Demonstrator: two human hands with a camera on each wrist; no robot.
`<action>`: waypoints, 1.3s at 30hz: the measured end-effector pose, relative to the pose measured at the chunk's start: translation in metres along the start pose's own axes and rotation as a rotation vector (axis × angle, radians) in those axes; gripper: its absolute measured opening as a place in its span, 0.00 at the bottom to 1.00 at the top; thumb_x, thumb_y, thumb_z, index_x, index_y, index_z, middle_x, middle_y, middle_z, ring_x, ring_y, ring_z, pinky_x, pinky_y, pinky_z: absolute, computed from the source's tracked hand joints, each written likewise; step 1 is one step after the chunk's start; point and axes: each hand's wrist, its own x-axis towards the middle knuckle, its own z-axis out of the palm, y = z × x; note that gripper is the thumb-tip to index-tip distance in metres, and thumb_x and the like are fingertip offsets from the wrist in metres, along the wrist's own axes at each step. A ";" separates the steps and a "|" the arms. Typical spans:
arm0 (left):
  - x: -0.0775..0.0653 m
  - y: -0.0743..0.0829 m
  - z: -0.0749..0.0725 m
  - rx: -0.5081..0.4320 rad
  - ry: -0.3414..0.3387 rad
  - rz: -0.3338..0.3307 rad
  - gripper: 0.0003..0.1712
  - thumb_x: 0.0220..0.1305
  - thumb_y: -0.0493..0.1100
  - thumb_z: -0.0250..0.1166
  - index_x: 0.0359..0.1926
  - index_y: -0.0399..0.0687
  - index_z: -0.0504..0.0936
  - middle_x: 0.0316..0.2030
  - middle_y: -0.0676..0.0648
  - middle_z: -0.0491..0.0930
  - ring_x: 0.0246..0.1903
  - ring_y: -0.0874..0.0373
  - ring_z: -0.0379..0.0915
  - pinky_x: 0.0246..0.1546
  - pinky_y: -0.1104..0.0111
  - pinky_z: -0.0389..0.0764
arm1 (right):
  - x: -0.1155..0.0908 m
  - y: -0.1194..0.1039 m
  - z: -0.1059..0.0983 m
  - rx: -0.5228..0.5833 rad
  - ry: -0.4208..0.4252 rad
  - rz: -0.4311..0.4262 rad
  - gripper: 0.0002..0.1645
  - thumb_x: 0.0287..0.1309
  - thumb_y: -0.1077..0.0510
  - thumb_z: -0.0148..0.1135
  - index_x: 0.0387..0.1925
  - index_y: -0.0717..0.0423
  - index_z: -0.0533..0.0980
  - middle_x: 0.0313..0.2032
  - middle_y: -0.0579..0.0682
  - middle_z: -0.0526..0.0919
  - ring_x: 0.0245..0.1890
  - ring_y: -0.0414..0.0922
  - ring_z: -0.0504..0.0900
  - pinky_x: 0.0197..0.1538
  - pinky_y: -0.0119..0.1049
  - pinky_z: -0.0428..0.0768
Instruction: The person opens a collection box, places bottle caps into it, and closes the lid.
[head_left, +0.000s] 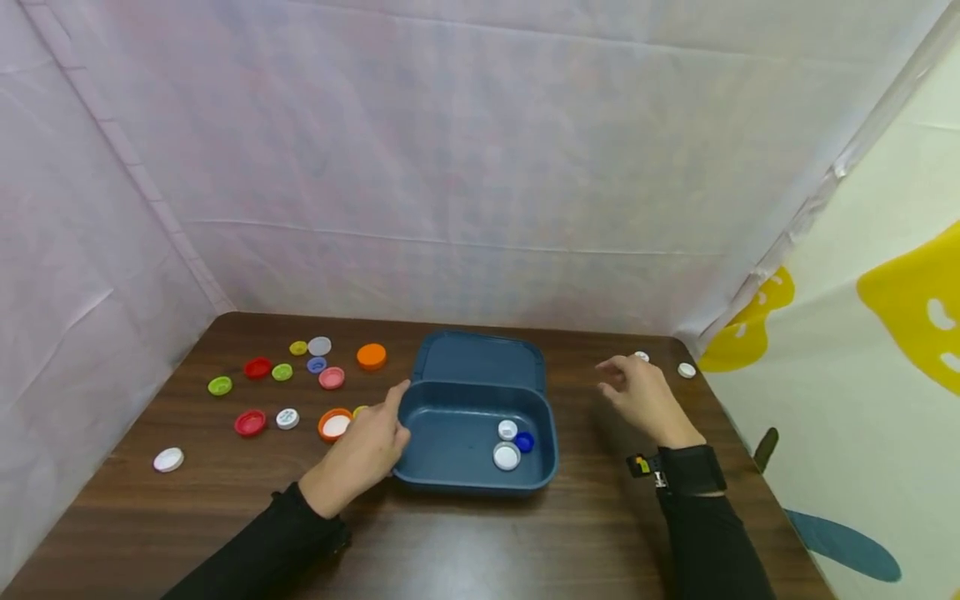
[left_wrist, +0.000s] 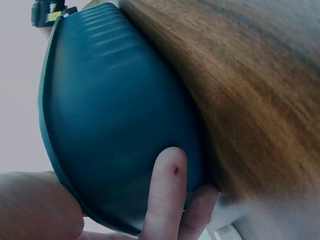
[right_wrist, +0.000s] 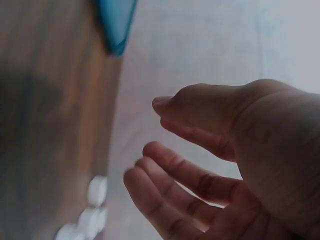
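A dark blue plastic box [head_left: 450,471] with its lid [head_left: 480,360] folded back stands mid-table. Two white caps [head_left: 506,456] and a dark blue cap [head_left: 524,442] lie inside it on the right. My left hand [head_left: 363,454] grips the box's left side; in the left wrist view its fingers [left_wrist: 167,195] lie against the box's outer wall [left_wrist: 120,110]. To the right of the box, my right hand [head_left: 643,398] hovers over the table with bent fingers and holds nothing. Near it are white caps [head_left: 686,370], one partly hidden behind the hand. Several blurred white caps [right_wrist: 97,191] show in the right wrist view.
Left of the box, several caps are scattered on the brown wooden table [head_left: 480,550], among them an orange cap [head_left: 371,357], a red cap [head_left: 251,422], a green cap [head_left: 220,386] and a white cap [head_left: 168,459]. Pale cloth [head_left: 465,167] hangs behind the table.
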 end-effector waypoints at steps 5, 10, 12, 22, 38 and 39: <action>0.000 0.000 0.000 -0.002 0.003 0.004 0.41 0.80 0.31 0.61 0.88 0.32 0.61 0.29 0.46 0.77 0.20 0.60 0.76 0.22 0.71 0.82 | -0.011 0.032 -0.001 -0.064 -0.008 0.073 0.21 0.71 0.64 0.79 0.60 0.70 0.88 0.52 0.71 0.91 0.49 0.67 0.91 0.54 0.67 0.89; 0.002 0.001 -0.001 -0.014 -0.007 0.006 0.40 0.81 0.31 0.61 0.89 0.32 0.61 0.29 0.46 0.77 0.20 0.60 0.76 0.22 0.72 0.83 | -0.017 0.054 -0.005 -0.104 -0.020 0.155 0.23 0.68 0.63 0.81 0.59 0.72 0.87 0.51 0.74 0.90 0.51 0.72 0.89 0.58 0.71 0.87; 0.003 0.001 -0.001 -0.014 -0.008 0.005 0.40 0.81 0.31 0.61 0.89 0.33 0.61 0.29 0.46 0.77 0.20 0.60 0.76 0.22 0.72 0.83 | -0.018 0.059 -0.005 -0.113 -0.031 0.175 0.23 0.66 0.62 0.81 0.57 0.72 0.87 0.52 0.75 0.91 0.55 0.75 0.88 0.61 0.73 0.86; 0.001 0.001 0.000 -0.022 -0.018 -0.013 0.41 0.82 0.31 0.61 0.89 0.34 0.60 0.30 0.46 0.77 0.20 0.60 0.78 0.22 0.72 0.84 | -0.019 0.067 -0.003 -0.104 -0.059 0.179 0.21 0.61 0.67 0.78 0.54 0.73 0.88 0.51 0.75 0.92 0.53 0.75 0.89 0.61 0.72 0.86; 0.000 0.000 0.002 -0.030 -0.027 -0.047 0.41 0.82 0.32 0.61 0.90 0.35 0.59 0.31 0.45 0.78 0.19 0.60 0.79 0.22 0.71 0.85 | -0.014 0.052 0.012 -0.040 -0.076 0.135 0.14 0.63 0.67 0.77 0.49 0.66 0.91 0.48 0.65 0.96 0.48 0.64 0.93 0.56 0.65 0.89; 0.000 0.000 0.002 -0.030 -0.029 -0.051 0.42 0.82 0.32 0.61 0.90 0.35 0.59 0.31 0.45 0.78 0.19 0.60 0.79 0.22 0.72 0.85 | -0.013 0.050 0.013 -0.035 -0.077 0.128 0.14 0.63 0.67 0.77 0.50 0.67 0.91 0.49 0.66 0.96 0.48 0.65 0.93 0.56 0.65 0.89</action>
